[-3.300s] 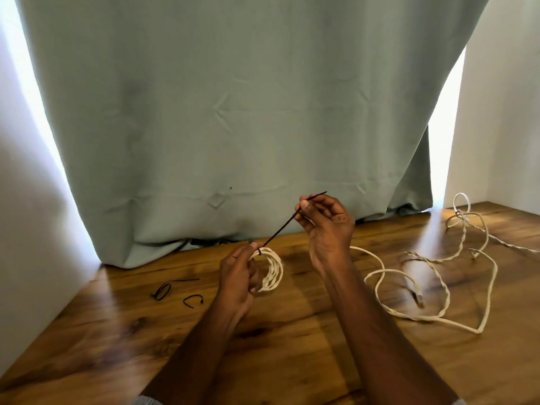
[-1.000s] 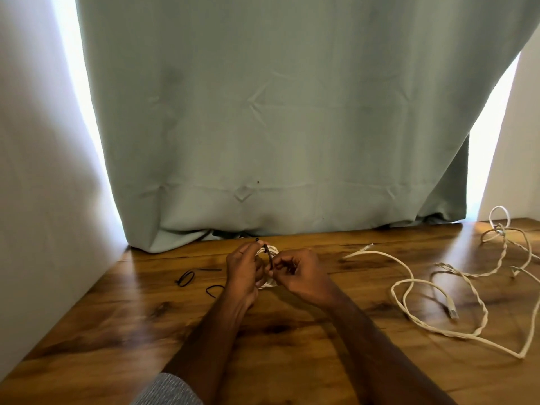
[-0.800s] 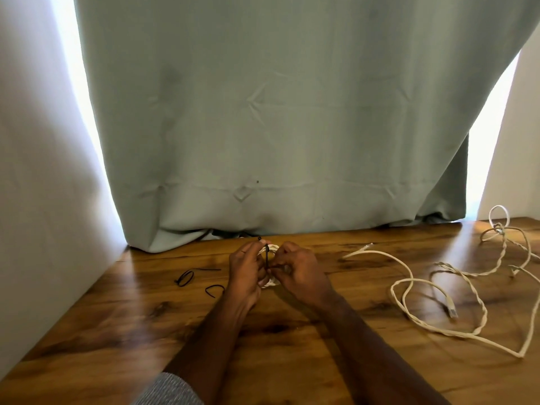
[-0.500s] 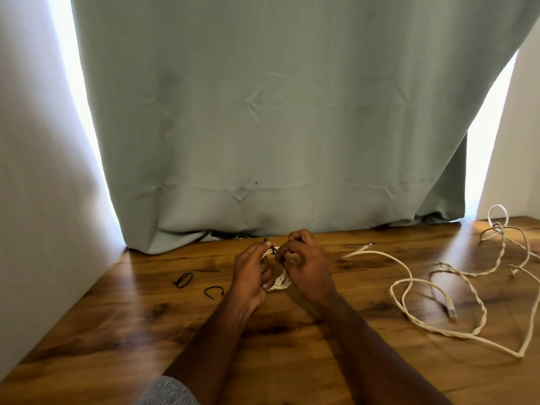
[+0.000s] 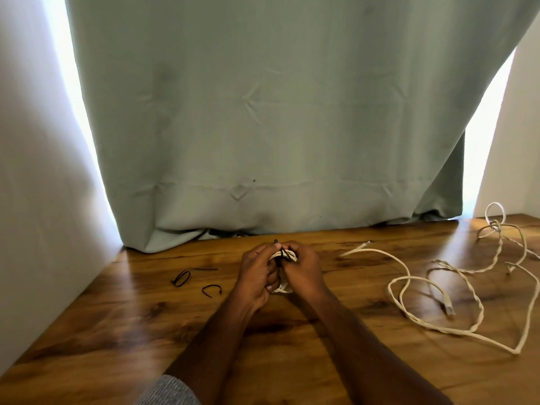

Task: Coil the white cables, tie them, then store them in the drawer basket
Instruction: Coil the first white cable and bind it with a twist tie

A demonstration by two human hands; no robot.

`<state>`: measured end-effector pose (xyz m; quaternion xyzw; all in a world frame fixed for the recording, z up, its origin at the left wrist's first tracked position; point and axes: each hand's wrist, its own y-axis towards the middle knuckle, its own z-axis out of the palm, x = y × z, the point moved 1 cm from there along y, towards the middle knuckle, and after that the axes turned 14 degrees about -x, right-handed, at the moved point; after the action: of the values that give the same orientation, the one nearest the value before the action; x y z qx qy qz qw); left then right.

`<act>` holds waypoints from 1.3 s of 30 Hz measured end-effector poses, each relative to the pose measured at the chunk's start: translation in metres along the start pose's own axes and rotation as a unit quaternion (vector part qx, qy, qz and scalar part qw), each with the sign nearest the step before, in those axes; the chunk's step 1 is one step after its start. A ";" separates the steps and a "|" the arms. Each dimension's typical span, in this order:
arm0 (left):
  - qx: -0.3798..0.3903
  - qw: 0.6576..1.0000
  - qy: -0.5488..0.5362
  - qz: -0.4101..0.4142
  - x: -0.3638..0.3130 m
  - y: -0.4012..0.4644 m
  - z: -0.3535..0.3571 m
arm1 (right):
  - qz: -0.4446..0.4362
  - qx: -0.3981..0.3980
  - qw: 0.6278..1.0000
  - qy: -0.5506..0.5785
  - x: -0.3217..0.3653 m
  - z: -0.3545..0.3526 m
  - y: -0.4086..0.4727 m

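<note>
Holding coiled white cable [image 5: 283, 270] in left hand [image 5: 254, 276]; right hand [image 5: 304, 273] pinching black tie [image 5: 282, 254]. Coil light, springy; grip at wrap.

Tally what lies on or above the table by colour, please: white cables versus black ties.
White cables: 3, the coiled cable in both hands, a loose cable, a twisted cable.
Black ties: 3, the tie in hand, two on the table.
Total: 6.

White cable [image 5: 409, 290] — black tie [image 5: 283, 255].
</note>
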<state>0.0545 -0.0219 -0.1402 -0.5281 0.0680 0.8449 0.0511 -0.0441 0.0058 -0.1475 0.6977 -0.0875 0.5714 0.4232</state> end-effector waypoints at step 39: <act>0.091 0.990 0.112 -0.004 0.010 -0.019 0.014 | 0.222 -0.095 0.964 0.109 -0.017 -0.049 0.042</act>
<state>0.0410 -0.0007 -0.1442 -0.6127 0.1479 0.7706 0.0946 -0.1106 0.0074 -0.1430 0.5506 -0.2473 0.7126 0.3576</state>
